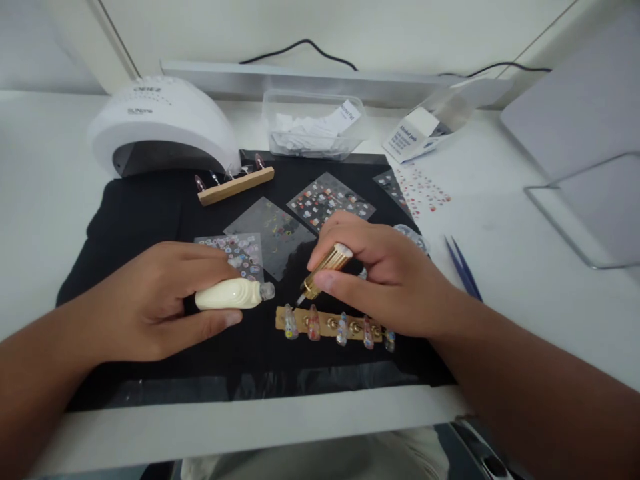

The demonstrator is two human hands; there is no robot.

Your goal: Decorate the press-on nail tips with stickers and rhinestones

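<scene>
Indoors, a white table [40, 200] spreads beneath both hands, with a black mat [145, 220] directly under the fingers. Well to the right of the right-hand fingers stands a pale panel [580, 113], a metal wire frame [560, 237] at its lower edge. A domed white lamp [170, 123] sits beyond the left-hand fingers, toward the back.

The left hand [155, 293] grasps a cream bottle [230, 294] lying nearly sideways between thumb and curled fingers, its clear neck pointing toward the other hand. The right hand [385, 273] pinches a ribbed gold cap [327, 270] between thumb and fingers, its brush slanting down and left.

Beyond the fingers of both hands, a clear tub [313, 143] holds white packets; right of it, farther from the right-hand fingers, lies an open alcohol-pad box [417, 137]. A patterned sticker sheet [327, 200] lies just past the right-hand fingertips, and another sheet [275, 233] rests between the two hands' fingers. A wooden strip [327, 327] lies just below the right-hand fingers, while a second strip [237, 185] bearing tips rests beyond the left-hand fingers. Blue tweezers [463, 270] lie right of the right-hand fingers. Smallest, five decorated nail tips [313, 323] line the nearer strip; the brush end is at the leftmost, though contact cannot be told.
</scene>
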